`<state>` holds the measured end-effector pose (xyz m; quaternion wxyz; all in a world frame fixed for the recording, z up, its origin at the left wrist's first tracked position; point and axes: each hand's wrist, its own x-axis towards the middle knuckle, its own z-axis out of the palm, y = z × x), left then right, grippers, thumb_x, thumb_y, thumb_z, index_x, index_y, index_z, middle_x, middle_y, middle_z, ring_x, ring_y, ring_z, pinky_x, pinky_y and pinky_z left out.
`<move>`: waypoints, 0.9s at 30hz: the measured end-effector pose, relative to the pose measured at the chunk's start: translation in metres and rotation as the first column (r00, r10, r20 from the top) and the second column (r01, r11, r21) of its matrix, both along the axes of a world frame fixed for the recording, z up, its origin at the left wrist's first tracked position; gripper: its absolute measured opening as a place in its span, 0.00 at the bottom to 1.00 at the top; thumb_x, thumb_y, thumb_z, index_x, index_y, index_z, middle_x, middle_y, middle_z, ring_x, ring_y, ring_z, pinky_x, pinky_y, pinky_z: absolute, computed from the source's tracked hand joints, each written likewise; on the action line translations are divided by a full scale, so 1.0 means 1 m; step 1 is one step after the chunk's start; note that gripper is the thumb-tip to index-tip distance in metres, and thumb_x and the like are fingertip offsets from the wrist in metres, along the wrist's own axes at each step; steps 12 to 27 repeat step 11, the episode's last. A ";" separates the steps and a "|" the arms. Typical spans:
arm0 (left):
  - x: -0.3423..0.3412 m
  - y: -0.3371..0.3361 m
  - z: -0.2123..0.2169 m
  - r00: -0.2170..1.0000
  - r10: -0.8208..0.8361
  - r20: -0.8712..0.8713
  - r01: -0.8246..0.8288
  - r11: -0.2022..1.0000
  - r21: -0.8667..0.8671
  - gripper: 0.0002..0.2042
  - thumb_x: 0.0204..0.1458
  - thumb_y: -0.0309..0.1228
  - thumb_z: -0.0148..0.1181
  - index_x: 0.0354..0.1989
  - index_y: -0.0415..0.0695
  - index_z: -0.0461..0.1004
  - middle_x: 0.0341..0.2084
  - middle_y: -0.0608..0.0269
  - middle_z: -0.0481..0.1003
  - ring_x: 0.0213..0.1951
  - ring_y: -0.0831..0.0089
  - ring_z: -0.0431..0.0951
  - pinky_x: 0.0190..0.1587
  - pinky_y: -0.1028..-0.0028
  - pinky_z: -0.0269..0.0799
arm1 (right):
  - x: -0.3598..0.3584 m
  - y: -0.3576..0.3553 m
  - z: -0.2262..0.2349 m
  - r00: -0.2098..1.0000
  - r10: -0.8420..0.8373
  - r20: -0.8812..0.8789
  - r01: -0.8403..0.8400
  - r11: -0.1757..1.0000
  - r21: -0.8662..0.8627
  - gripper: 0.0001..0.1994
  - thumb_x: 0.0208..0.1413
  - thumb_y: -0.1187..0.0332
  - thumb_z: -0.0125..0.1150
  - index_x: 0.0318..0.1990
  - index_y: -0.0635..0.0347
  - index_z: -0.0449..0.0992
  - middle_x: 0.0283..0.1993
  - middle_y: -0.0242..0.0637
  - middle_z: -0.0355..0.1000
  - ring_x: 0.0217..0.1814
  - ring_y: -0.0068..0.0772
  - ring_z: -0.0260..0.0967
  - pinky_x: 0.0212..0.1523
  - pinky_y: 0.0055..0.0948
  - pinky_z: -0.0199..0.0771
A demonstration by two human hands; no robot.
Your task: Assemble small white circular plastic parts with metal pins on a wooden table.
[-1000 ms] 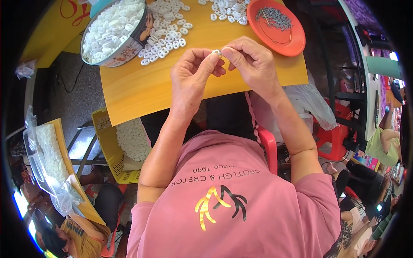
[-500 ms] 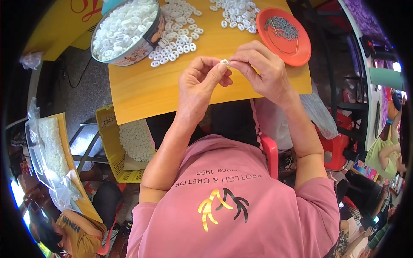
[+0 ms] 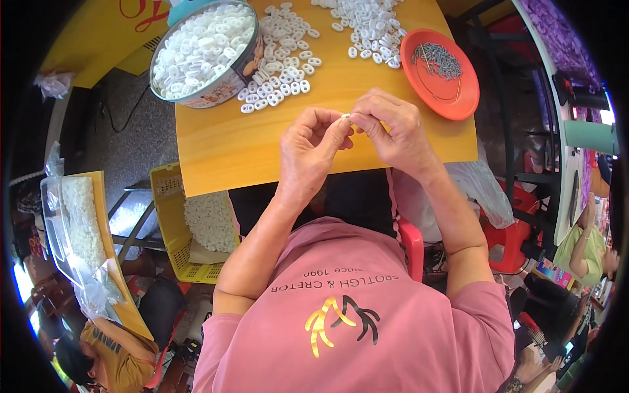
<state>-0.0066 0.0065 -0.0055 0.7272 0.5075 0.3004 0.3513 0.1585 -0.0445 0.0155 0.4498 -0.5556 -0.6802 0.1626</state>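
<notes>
My left hand [image 3: 311, 141] pinches a small white plastic piece [image 3: 346, 116] between thumb and fingertips, above the front part of the yellow table [image 3: 229, 154]. My right hand [image 3: 392, 128] meets it from the right, thumb and index finger pressed together at the piece's edge. Whatever those right fingertips grip is too small to make out. Beyond my hands lie loose white oval pieces with two holes [image 3: 274, 92]. Right of them a red plate [image 3: 432, 98] holds a heap of small grey metal parts [image 3: 440, 60] and a thin brownish strand.
A round tin [image 3: 213, 97] heaped with white pieces stands at the table's back left. More white pieces [image 3: 373, 33] lie at the back. Below the left edge sits a yellow crate [image 3: 171, 226] of white pieces. A clear plastic bag [image 3: 488, 196] hangs at right. Other people sit nearby.
The view has shifted, so table and hands appear lower in it. My fingertips have closed further over the white piece, and less of it shows. Both hands remain together.
</notes>
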 end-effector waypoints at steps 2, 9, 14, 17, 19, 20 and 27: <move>0.002 0.004 -0.007 1.000 0.004 -0.023 -0.004 1.000 0.003 0.08 0.59 0.29 0.60 0.37 0.35 0.73 0.29 0.62 0.77 0.30 0.78 0.77 0.35 0.79 0.74 | 0.000 0.004 -0.010 0.998 -0.026 -0.051 0.024 0.999 -0.044 0.02 0.54 0.76 0.61 0.32 0.65 0.74 0.27 0.40 0.70 0.26 0.41 0.69 0.26 0.32 0.67; 0.010 0.017 -0.032 0.997 0.049 0.064 -0.043 0.995 -0.094 0.07 0.60 0.28 0.58 0.39 0.36 0.72 0.30 0.62 0.77 0.30 0.78 0.77 0.36 0.78 0.74 | 0.026 0.033 -0.014 0.997 -0.036 -0.074 0.023 0.984 -0.176 0.03 0.56 0.74 0.61 0.34 0.64 0.77 0.29 0.40 0.72 0.28 0.41 0.70 0.28 0.35 0.69; 0.011 0.016 -0.033 0.996 0.049 0.072 -0.042 0.995 -0.095 0.07 0.60 0.28 0.58 0.39 0.36 0.72 0.30 0.62 0.77 0.30 0.77 0.77 0.37 0.78 0.74 | 0.040 0.049 -0.010 0.922 -0.245 0.300 0.243 0.969 0.045 0.06 0.59 0.71 0.59 0.36 0.63 0.78 0.35 0.45 0.75 0.39 0.38 0.77 0.38 0.33 0.76; 0.011 0.016 -0.033 0.996 0.049 0.072 -0.042 0.995 -0.095 0.07 0.60 0.28 0.58 0.39 0.36 0.72 0.30 0.62 0.77 0.30 0.77 0.77 0.37 0.78 0.74 | 0.040 0.049 -0.010 0.922 -0.245 0.300 0.243 0.969 0.045 0.06 0.59 0.71 0.59 0.36 0.63 0.78 0.35 0.45 0.75 0.39 0.38 0.77 0.38 0.33 0.76; 0.011 0.016 -0.033 0.996 0.049 0.072 -0.042 0.995 -0.095 0.07 0.60 0.28 0.58 0.39 0.36 0.72 0.30 0.62 0.77 0.30 0.77 0.77 0.37 0.78 0.74 | 0.040 0.049 -0.010 0.922 -0.245 0.300 0.243 0.969 0.045 0.06 0.59 0.71 0.59 0.36 0.63 0.78 0.35 0.45 0.75 0.39 0.38 0.77 0.38 0.33 0.76; 0.011 0.016 -0.033 0.996 0.049 0.072 -0.042 0.995 -0.095 0.07 0.60 0.28 0.58 0.39 0.36 0.72 0.30 0.62 0.77 0.30 0.77 0.77 0.37 0.78 0.74 | 0.040 0.049 -0.010 0.922 -0.245 0.300 0.243 0.969 0.045 0.06 0.59 0.71 0.59 0.36 0.63 0.78 0.35 0.45 0.75 0.39 0.38 0.77 0.38 0.33 0.76; 0.011 0.016 -0.033 0.996 0.049 0.072 -0.042 0.995 -0.095 0.07 0.60 0.28 0.58 0.39 0.36 0.72 0.30 0.62 0.77 0.30 0.77 0.77 0.37 0.78 0.74 | 0.040 0.049 -0.010 0.922 -0.245 0.300 0.243 0.969 0.045 0.06 0.59 0.71 0.59 0.36 0.63 0.78 0.35 0.45 0.75 0.39 0.38 0.77 0.38 0.33 0.76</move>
